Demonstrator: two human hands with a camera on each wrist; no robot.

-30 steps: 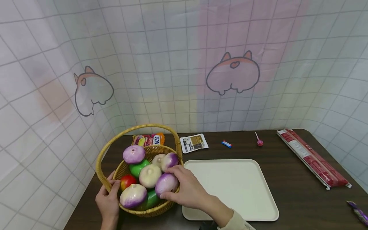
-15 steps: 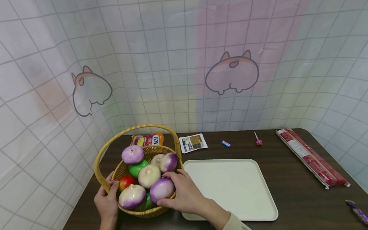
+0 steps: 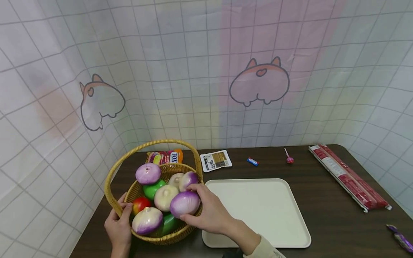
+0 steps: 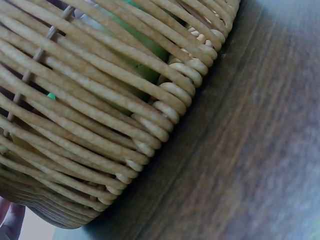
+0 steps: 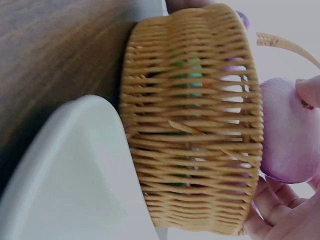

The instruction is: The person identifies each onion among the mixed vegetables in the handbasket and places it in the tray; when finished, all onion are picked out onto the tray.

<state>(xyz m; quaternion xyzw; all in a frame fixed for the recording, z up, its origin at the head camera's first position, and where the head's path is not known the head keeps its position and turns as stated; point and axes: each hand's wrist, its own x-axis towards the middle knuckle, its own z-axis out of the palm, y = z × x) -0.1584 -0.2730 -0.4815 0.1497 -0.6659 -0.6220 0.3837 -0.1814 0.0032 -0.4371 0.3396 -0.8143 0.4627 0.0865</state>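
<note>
A wicker basket point(image 3: 176, 236) with a tall hoop handle stands on the dark table, heaped with onions and other vegetables. My right hand point(image 3: 214, 212) holds a purple onion point(image 3: 184, 204) between thumb and fingers, above the basket's right rim. In the right wrist view the same onion point(image 5: 290, 135) shows beside the rim. My left hand point(image 3: 119, 224) grips the basket's left side by the foot of the handle. Around the held onion lie a white onion point(image 3: 166, 197), a white-and-purple onion point(image 3: 147, 221), a red-yellow fruit point(image 3: 141, 205) and a long green vegetable point(image 3: 169, 225).
A white tray point(image 3: 255, 211) lies right of the basket. Behind are a candy bag point(image 3: 164, 157), a flat white-and-brown packet point(image 3: 216, 160), a small blue wrapped sweet point(image 3: 253, 161) and a lollipop point(image 3: 289, 159). A long red packet point(image 3: 350, 177) and a purple wrapper point(image 3: 400, 238) lie rightward.
The purple onion and my right hand shift slightly left and lower, then rise again toward the right. More of the green vegetable shows below the onion now. My left hand stays on the basket.
</note>
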